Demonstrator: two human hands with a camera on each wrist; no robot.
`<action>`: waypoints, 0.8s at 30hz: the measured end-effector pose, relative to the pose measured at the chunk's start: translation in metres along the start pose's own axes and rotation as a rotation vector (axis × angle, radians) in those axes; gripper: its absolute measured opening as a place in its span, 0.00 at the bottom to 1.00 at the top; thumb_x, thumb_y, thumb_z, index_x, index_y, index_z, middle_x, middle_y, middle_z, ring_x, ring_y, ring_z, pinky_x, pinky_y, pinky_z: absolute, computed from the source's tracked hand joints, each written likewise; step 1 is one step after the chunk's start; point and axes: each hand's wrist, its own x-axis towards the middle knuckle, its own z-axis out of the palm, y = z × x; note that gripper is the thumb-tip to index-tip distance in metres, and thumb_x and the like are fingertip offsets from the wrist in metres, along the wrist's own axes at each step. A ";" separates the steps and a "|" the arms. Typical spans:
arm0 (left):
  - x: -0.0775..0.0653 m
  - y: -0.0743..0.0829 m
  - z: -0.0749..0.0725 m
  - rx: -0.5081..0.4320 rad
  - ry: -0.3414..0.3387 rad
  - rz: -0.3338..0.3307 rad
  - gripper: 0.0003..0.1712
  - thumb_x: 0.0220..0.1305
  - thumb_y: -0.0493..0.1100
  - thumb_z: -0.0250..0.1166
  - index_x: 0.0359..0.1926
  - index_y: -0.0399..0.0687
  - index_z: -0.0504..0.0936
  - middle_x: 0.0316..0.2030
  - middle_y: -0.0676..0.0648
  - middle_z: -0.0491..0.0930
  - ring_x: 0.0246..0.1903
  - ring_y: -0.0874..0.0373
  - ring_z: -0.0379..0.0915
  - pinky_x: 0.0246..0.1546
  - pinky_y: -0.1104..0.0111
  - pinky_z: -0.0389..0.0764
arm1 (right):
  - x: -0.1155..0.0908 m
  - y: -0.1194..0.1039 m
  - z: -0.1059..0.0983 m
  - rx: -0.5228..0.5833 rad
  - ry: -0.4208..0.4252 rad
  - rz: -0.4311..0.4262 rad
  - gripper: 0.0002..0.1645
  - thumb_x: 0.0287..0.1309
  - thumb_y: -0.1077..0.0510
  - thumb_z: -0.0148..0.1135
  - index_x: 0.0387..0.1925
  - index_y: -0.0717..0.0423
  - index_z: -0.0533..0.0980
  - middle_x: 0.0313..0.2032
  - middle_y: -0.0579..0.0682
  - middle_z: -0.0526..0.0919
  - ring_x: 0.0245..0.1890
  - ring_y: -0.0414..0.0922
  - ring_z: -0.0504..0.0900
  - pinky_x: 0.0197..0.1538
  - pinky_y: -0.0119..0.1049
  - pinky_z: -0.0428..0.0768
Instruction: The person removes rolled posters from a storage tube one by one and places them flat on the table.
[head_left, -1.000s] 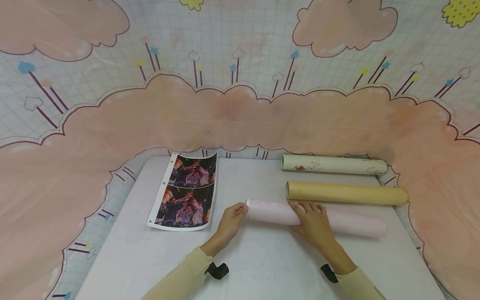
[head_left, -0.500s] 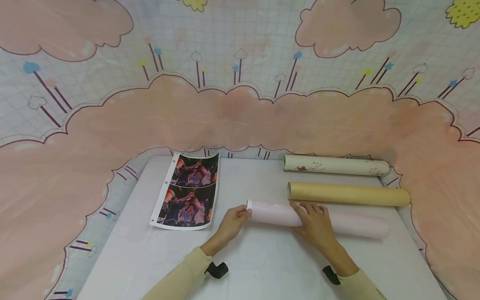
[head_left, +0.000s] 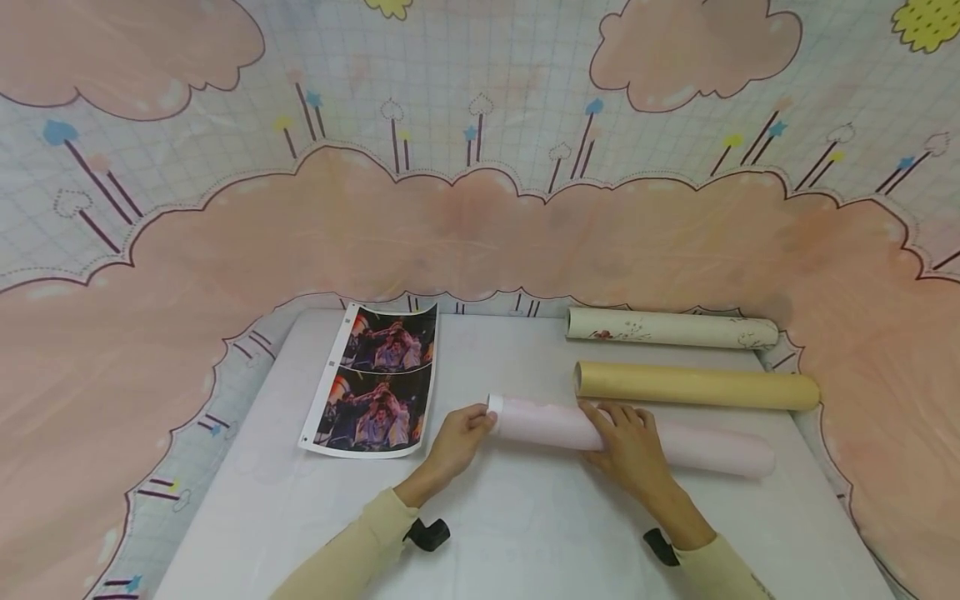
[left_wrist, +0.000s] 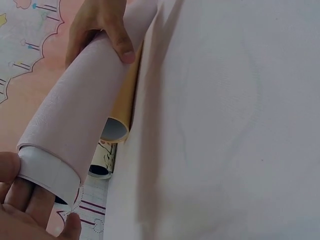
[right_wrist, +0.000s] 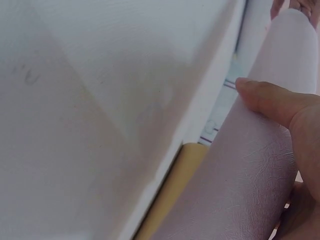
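A pale pink wallpaper roll (head_left: 712, 447) lies across the white table, slanting slightly down to the right. From its left end sticks out a short white inner layer (left_wrist: 47, 172). My left hand (head_left: 456, 442) pinches that layer, thumb outside and fingers inside the opening, as the left wrist view shows. Around the roll's middle, my right hand (head_left: 630, 454) grips from above, thumb on the near side and fingers over the far side. In the right wrist view the right thumb (right_wrist: 265, 100) presses the textured pink surface.
Behind the pink roll lie a yellow roll (head_left: 697, 387) and, farther back, a cream roll with a floral print (head_left: 675, 328). At the left of the table (head_left: 517, 533) is a printed sheet (head_left: 375, 417) with two pictures. A patterned cloth (head_left: 480, 233) surrounds the table.
My left hand has shifted slightly left, and more of the white inner layer shows at the roll's left end. The right hand keeps its grip in about the same place.
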 end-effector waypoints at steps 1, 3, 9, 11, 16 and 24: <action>0.000 0.001 -0.001 0.004 0.003 0.001 0.17 0.72 0.45 0.57 0.50 0.36 0.82 0.44 0.38 0.87 0.46 0.54 0.81 0.52 0.57 0.80 | 0.000 0.000 0.000 -0.001 -0.002 0.001 0.51 0.34 0.45 0.83 0.64 0.43 0.72 0.49 0.53 0.80 0.50 0.57 0.80 0.54 0.58 0.71; 0.001 0.001 -0.003 0.007 0.013 -0.006 0.17 0.72 0.45 0.57 0.50 0.37 0.82 0.44 0.39 0.87 0.46 0.55 0.80 0.52 0.57 0.79 | 0.001 0.001 0.000 0.000 -0.008 0.006 0.50 0.35 0.45 0.82 0.65 0.42 0.72 0.49 0.54 0.80 0.50 0.57 0.80 0.54 0.58 0.71; 0.001 0.001 -0.011 0.035 0.080 0.002 0.14 0.70 0.43 0.59 0.47 0.37 0.84 0.43 0.39 0.87 0.43 0.54 0.81 0.48 0.59 0.80 | 0.000 0.003 -0.001 0.001 -0.009 0.019 0.50 0.35 0.45 0.82 0.64 0.43 0.72 0.50 0.54 0.80 0.51 0.57 0.80 0.54 0.58 0.71; 0.000 0.002 -0.014 0.037 0.092 0.001 0.14 0.70 0.43 0.60 0.46 0.37 0.84 0.43 0.38 0.87 0.43 0.53 0.81 0.48 0.59 0.79 | 0.000 0.004 -0.001 0.002 -0.011 0.021 0.50 0.35 0.45 0.82 0.64 0.43 0.72 0.51 0.54 0.80 0.51 0.57 0.79 0.54 0.58 0.71; -0.003 0.004 -0.020 0.050 0.099 -0.007 0.15 0.70 0.45 0.60 0.46 0.38 0.84 0.43 0.38 0.87 0.45 0.52 0.82 0.49 0.59 0.79 | 0.000 0.004 -0.003 0.007 -0.012 0.024 0.51 0.35 0.46 0.82 0.64 0.43 0.71 0.51 0.54 0.80 0.52 0.57 0.79 0.55 0.59 0.70; -0.004 0.003 -0.027 0.061 0.119 -0.010 0.15 0.70 0.45 0.60 0.47 0.38 0.84 0.42 0.39 0.87 0.43 0.53 0.81 0.46 0.61 0.79 | -0.001 0.006 -0.001 0.004 0.022 0.009 0.51 0.32 0.48 0.84 0.63 0.45 0.72 0.50 0.54 0.80 0.50 0.58 0.79 0.54 0.59 0.71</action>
